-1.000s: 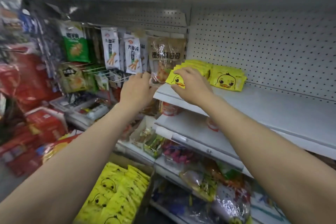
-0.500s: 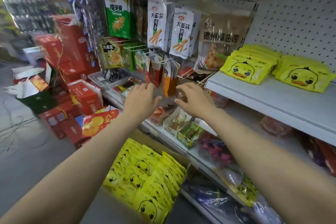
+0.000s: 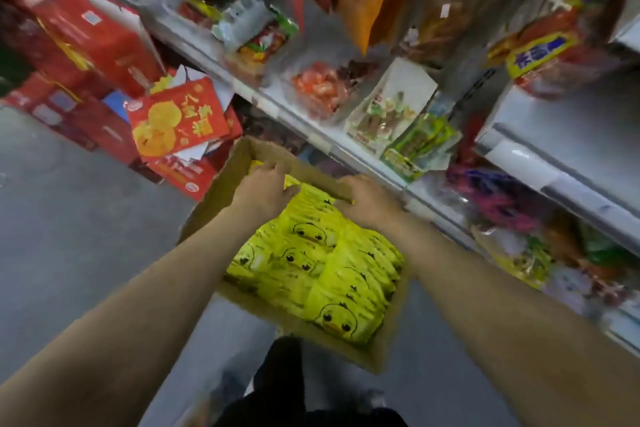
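At the far end of the box (image 3: 214, 199), left hand (image 3: 266, 189) and right hand (image 3: 367, 199) curl their fingers round the packets (image 3: 311, 260) stacked inside it, which look light, soft and slippery, so I'd squeeze them from both sides.

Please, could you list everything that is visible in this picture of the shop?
Cardboard box: one, brown, on the floor before the shelves.
Duck packets: many, yellow, inside the box.
Gift boxes: several, red, stacked at left.
Snack bags: many, mixed colours, on the shelves.
Shelves: several, white, at right.
Floor: grey.
Left hand: on the packets, far end of the box.
Right hand: likewise, beside it.
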`<state>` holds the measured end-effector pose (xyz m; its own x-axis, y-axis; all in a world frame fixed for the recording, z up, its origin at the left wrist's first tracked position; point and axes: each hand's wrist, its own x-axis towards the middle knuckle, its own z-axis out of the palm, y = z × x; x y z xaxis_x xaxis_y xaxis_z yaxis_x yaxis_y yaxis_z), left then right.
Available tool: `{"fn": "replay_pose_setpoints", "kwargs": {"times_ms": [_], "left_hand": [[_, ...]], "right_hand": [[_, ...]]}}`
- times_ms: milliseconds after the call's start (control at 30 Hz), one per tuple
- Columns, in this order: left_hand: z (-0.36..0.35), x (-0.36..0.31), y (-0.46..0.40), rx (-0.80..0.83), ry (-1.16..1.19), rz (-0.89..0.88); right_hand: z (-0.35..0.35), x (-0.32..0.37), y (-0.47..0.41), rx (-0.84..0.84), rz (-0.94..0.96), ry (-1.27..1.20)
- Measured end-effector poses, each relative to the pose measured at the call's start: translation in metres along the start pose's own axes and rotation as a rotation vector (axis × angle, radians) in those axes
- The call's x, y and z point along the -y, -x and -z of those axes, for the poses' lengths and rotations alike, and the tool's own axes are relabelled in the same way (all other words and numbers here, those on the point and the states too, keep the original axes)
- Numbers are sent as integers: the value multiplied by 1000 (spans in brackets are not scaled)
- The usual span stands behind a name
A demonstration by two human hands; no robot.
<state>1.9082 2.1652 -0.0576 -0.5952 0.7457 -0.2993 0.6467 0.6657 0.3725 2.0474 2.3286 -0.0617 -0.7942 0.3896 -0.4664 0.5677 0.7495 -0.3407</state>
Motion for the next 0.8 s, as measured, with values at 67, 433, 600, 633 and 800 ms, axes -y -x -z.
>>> {"fn": "replay_pose_setpoints", "kwargs": {"times_ms": [67,433,600,633,800], "left_hand": [[-31,18,-9,120,44,18],[-154,58,-11,470,190,-24],[-177,55,-7,417,17,-92],[-179,53,-5,408,-5,-87],[-166,57,5,418,57,45]], "right_hand": [[-32,-9,-14,61,-47,-23],[-121,-30,-54,64,-138,-2],[-135,-22,-58,-15,-128,130],[-138,-19,-58,-13,-119,151],[-133,-13,-57,-35,-124,14]]}}
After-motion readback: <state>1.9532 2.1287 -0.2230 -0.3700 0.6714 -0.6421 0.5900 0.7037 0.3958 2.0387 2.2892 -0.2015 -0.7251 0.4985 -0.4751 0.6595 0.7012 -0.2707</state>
